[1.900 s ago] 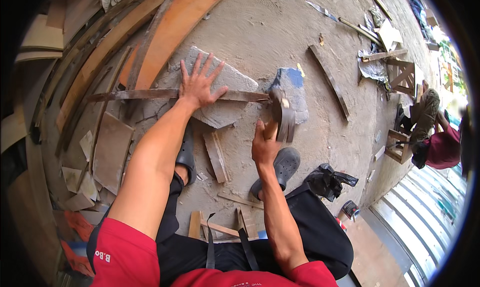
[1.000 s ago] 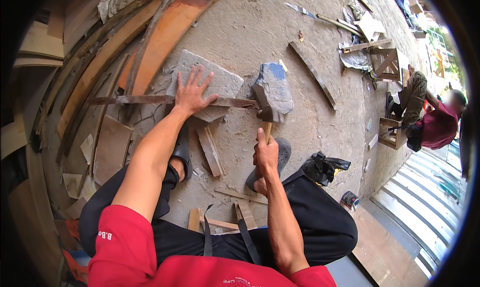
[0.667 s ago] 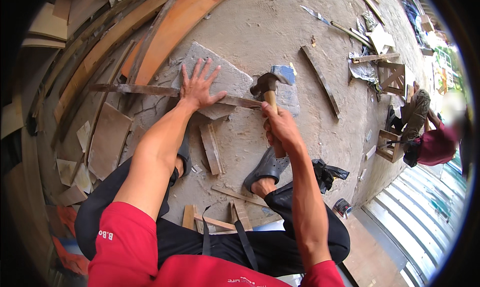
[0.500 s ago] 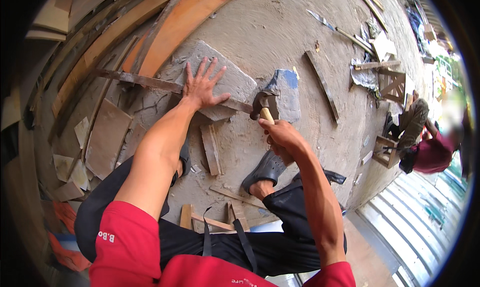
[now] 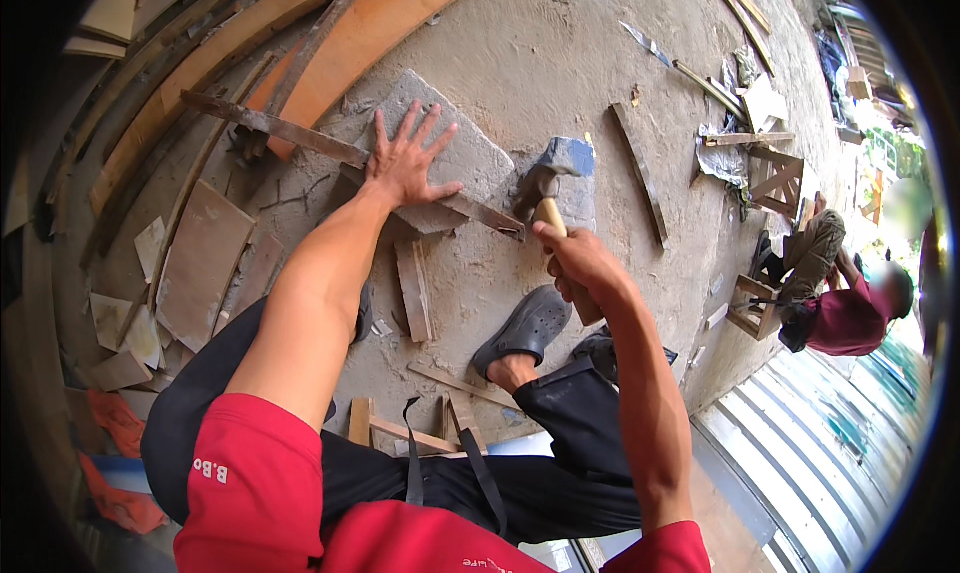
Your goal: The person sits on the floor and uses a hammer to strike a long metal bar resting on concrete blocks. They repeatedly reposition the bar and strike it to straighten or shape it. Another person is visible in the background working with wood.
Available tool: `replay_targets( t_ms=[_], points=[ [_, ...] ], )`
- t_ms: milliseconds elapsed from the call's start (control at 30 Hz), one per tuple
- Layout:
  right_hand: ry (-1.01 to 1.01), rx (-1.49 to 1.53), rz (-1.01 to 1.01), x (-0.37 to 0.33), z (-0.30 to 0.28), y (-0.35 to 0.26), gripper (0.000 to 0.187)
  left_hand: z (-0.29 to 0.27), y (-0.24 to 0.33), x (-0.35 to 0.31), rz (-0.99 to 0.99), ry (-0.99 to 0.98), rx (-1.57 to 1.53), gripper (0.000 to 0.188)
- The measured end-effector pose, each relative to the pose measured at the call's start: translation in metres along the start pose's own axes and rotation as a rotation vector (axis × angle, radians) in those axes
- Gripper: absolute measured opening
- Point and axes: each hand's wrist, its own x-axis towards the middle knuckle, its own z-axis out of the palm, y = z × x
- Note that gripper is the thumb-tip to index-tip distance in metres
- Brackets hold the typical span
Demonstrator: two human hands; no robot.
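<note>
My left hand [image 5: 408,161] lies flat with its fingers spread, pressing on a narrow wooden strip [image 5: 300,140] that rests across a grey concrete block [image 5: 465,153]. The strip's right end sticks out past the block. My right hand [image 5: 582,263] is closed round the wooden handle of a claw hammer [image 5: 548,205]. The hammer's head is just beside the strip's right end; whether they touch I cannot tell. Behind the head is a second, smaller concrete piece [image 5: 570,156] with a blue patch.
Curved boards and an orange panel [image 5: 395,23] lie at the far left, board offcuts [image 5: 207,258] below them. A loose wooden strip [image 5: 640,178] lies to the right. My grey clog [image 5: 528,323] is near the hammer. Another person [image 5: 845,308] sits at the far right by scrap wood.
The hammer head has tilted and moved slightly right, off the strip's end. That end has dropped a little, while the far left end sits higher. My left hand stays on the strip.
</note>
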Motion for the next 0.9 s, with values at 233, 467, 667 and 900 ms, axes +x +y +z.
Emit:
replay_targets(
  t_ms=[233,467,667,900],
  points=[
    [-0.089,-0.084,0.064,0.011,0.029,0.030,0.046,-0.004,0.007,0.009,0.011,-0.055,0.002,0.099],
    [0.089,0.153,-0.098,-0.009,0.024,0.001,0.047,-0.002,0.005,0.009,0.021,-0.043,0.016,0.104],
    [-0.083,-0.147,0.091,0.003,0.018,0.018,0.046,0.000,0.011,0.018,0.016,-0.090,0.014,0.104],
    [0.115,-0.003,-0.076,0.009,0.034,0.034,0.051,0.001,0.007,0.019,0.029,-0.024,-0.002,0.105]
  ],
)
